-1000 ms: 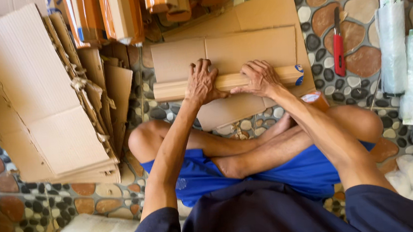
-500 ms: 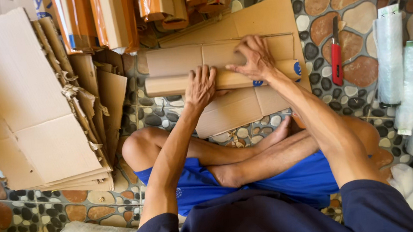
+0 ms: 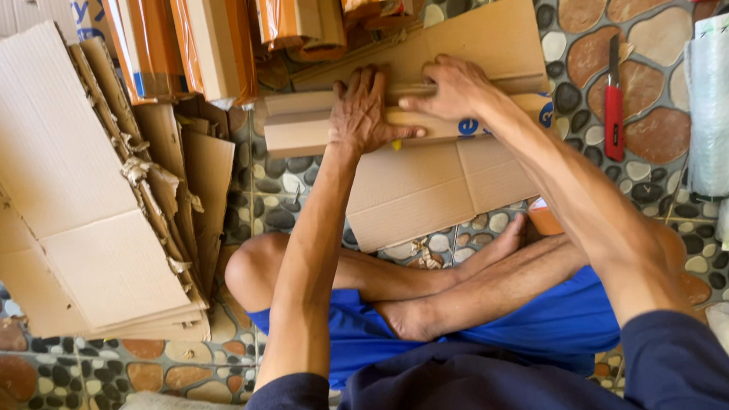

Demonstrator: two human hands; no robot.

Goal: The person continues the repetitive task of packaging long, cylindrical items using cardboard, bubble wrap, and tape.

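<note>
I sit cross-legged on a pebble-patterned floor with a brown cardboard sheet point(image 3: 433, 186) spread in front of my knees. A long cardboard roll point(image 3: 301, 130) lies across the far half of the sheet. My left hand point(image 3: 363, 108) presses flat on the roll, fingers spread, thumb pointing right. My right hand point(image 3: 453, 90) rests on the roll just to the right, fingers curled over its far edge. The sheet's far flap point(image 3: 491, 40) rises behind both hands.
A stack of flattened, torn cardboard point(image 3: 73, 186) lies on the left. Orange-taped cardboard bundles point(image 3: 191, 35) stand at the top. A red box cutter point(image 3: 612, 104) lies to the right of the sheet. Rolls of bubble wrap point(image 3: 728, 138) line the right edge.
Both hands and the roll have shifted farther from me across the sheet, so more bare cardboard shows on the near side. The hands now sit closer together.
</note>
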